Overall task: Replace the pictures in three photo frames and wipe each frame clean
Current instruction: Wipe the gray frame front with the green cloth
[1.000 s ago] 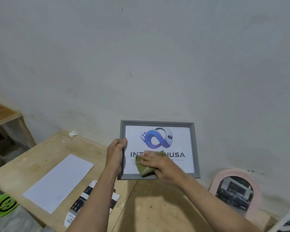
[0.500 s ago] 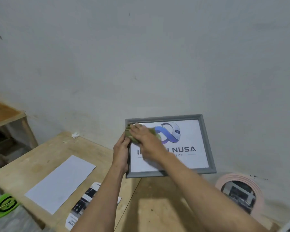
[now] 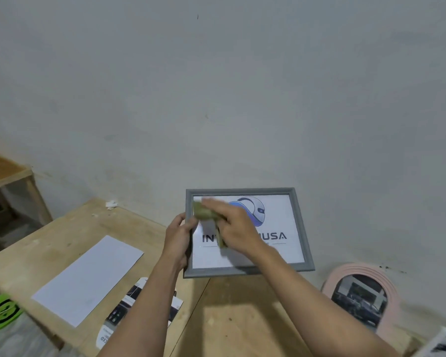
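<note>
A grey rectangular photo frame (image 3: 300, 228) with a blue logo picture stands tilted on its lower edge on the wooden table (image 3: 62, 243). My left hand (image 3: 178, 240) grips its left side. My right hand (image 3: 232, 225) presses a green cloth (image 3: 204, 212) against the glass near the top left corner and hides part of the lettering. A pink arched frame (image 3: 394, 287) with a dark photo leans on the wall at the right.
A blank white sheet (image 3: 88, 276) lies on the table at the left. Printed pictures (image 3: 129, 305) lie under my left forearm. A green round object (image 3: 0, 313) sits at the lower left, and another print (image 3: 443, 343) shows at the bottom right corner.
My right hand has carried the cloth from the bottom middle of the glass up to the top left corner. The frame has tilted slightly while my left hand keeps its hold.
</note>
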Tool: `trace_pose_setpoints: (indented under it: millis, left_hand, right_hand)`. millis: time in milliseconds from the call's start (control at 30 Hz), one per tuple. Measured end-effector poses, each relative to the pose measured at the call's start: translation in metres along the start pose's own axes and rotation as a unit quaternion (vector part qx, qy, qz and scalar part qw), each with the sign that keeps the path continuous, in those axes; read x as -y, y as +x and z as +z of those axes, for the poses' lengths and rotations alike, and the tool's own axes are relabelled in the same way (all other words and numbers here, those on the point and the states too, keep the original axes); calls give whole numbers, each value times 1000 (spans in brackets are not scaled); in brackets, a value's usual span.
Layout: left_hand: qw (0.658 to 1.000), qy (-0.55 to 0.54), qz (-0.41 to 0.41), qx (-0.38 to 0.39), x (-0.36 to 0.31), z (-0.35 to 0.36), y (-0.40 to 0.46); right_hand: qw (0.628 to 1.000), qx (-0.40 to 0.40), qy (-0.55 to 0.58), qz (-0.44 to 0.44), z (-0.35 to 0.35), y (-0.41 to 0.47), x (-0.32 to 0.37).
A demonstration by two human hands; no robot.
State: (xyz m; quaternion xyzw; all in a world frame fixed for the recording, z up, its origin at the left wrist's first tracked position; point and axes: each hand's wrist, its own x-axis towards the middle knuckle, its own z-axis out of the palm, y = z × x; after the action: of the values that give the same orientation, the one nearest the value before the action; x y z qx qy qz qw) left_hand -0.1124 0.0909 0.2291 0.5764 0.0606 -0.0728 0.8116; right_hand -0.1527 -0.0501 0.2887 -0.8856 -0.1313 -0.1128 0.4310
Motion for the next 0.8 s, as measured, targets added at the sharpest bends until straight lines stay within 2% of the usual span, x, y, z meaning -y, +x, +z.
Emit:
trace_pose_setpoints:
  millis: [67,167,233,300,367,433,500,533,600,633,700,800]
  left_hand:
    - [1000,0,11,4,-5,7,-2]
    - [999,-43,22,8,-11,11,1]
    - [998,-54,27,-13,-13,3,2]
    - [998,-48,26,-39,-12,-7,5]
    - [998,-32,26,-57,-9,-12,6]
    - [997,-16,27,-71,-9,-10,3]
    - [997,-1,30,-70,-9,-6,0]
    - [997,1,38,-62,-9,-3,-2]
    - [998,13,51,-41,-12,6,-5]
    - [998,18,55,-32,-14,10,-8]
    - [998,22,59,-17,-17,18,-9]
    - [998,22,50,-14,-17,23,-12]
  right_hand:
    - [996,-35,-69,-37,-5,27,-1]
    - [989,27,-137,-53,10,29,-17]
    - [988,62,-119,-71,29,5,-30]
    - [984,134,-92,-78,47,-24,-43]
    - [979,186,-49,-62,58,-46,-56]
    - [980,196,22,-6,55,-50,-54]
    - [989,132,63,30,42,-40,-41]
    - [996,68,48,13,34,-29,-32]
    - [995,-65,-28,-71,20,-6,-20]
    - [984,-107,-78,-122,17,6,-17]
    - [956,-119,-180,-197,15,25,-26]
    - [928,-91,-292,-213,3,29,-49]
